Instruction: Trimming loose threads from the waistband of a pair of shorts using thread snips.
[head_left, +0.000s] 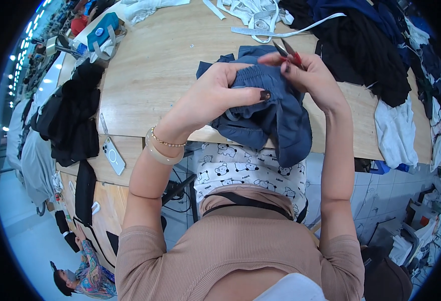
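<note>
A bunched dark blue garment (288, 118) with a gathered elastic band hangs over the front edge of the wooden table. My left hand (225, 88) is closed on that band, the thumb lying across the cloth. Red-handled thread snips (291, 52) are in my right hand (308, 75), their two dark blades parted and pointing up and away. The right fingers hold the snips just above the far right side of the garment. Part of the cloth is hidden beneath my hands.
White strips (260, 17) lie at the table's far edge. Dark cloth (366, 55) is heaped at right beside a white cloth (397, 130). Black garments (70, 110) and a phone (114, 155) are at left. Another person (87, 273) is at lower left.
</note>
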`<action>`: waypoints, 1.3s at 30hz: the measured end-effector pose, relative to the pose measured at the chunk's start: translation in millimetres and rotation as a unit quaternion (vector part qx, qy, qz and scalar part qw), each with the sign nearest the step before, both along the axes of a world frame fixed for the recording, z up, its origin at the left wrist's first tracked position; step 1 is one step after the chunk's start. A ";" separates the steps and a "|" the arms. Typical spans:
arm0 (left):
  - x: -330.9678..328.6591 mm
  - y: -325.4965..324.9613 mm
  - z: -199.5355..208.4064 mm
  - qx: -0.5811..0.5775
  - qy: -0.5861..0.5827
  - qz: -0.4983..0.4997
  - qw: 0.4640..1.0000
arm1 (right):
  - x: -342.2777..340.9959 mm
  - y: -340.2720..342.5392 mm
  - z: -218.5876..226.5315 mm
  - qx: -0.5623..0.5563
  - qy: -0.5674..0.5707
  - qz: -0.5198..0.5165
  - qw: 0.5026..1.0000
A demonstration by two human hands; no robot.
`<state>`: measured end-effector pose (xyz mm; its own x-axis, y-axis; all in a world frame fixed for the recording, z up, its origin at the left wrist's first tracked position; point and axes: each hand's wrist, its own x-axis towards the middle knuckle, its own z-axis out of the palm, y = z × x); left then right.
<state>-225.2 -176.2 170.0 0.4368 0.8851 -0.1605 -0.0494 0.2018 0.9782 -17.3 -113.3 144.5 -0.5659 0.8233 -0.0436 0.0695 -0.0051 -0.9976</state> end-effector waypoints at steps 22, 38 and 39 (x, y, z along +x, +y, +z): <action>-2.6 1.6 -5.4 -0.040 -0.045 -0.003 0.998 | 14.8 -7.5 7.5 0.104 0.048 -0.149 0.982; 9.1 -2.5 -30.8 0.605 0.297 0.201 0.711 | 5.4 -92.4 28.1 0.249 -0.034 -0.074 0.965; 8.7 -3.4 -32.9 0.631 0.288 0.196 0.694 | 1.7 -100.0 17.3 0.247 -0.019 -0.080 0.965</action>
<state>-216.5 -179.6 137.1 0.3083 0.5126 0.8014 0.6127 -0.7514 0.2449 -15.6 -213.4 161.8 -0.4355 0.8255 0.3591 0.1439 0.4576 -0.8774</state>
